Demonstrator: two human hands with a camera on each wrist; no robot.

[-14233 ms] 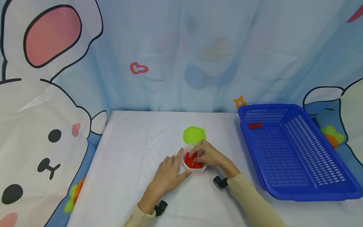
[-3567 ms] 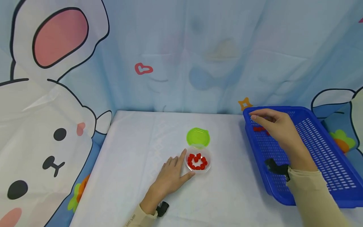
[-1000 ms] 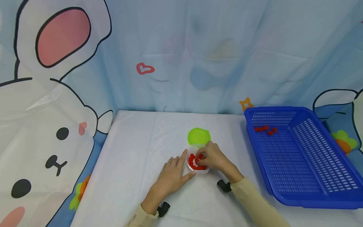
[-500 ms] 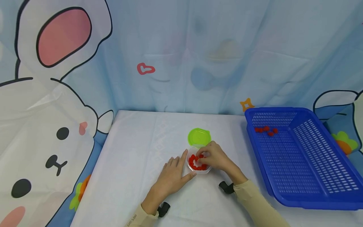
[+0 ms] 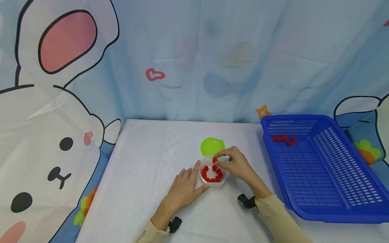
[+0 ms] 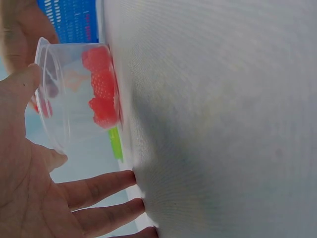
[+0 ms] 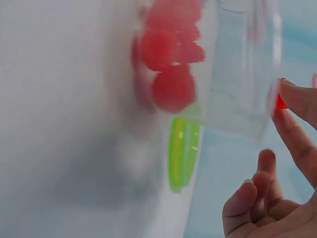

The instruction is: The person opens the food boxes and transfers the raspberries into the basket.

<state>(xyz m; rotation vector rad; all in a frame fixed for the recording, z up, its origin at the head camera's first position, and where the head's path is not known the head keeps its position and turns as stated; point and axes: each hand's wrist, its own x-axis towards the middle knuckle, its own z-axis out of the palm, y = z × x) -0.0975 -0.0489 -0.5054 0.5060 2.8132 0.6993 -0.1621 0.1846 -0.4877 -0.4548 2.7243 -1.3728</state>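
A clear plastic cup (image 5: 203, 182) holds several red raspberries (image 6: 103, 85) in its bottom. My left hand (image 5: 182, 190) is spread beside it, its straight thumb and index finger at the rim on either side. The other left fingers rest on the white cloth. Just over the cup's far rim, my right hand (image 5: 238, 165) pinches one raspberry (image 5: 215, 160) between thumb and index finger. In the right wrist view that raspberry (image 7: 281, 101) is mostly hidden behind the fingertips. Right behind the cup lies a green lid (image 5: 212, 147).
A blue perforated basket (image 5: 329, 216) stands on the right, with several red raspberries (image 5: 284, 137) in its far left corner. The white-covered table (image 5: 146, 152) ends at a blue printed curtain (image 5: 188, 98) behind.
My right hand, down inside the cup half a second ago, has risen to its far rim with a raspberry pinched. Over the longer span, the basket has gained raspberries. My left hand has stayed beside the cup.
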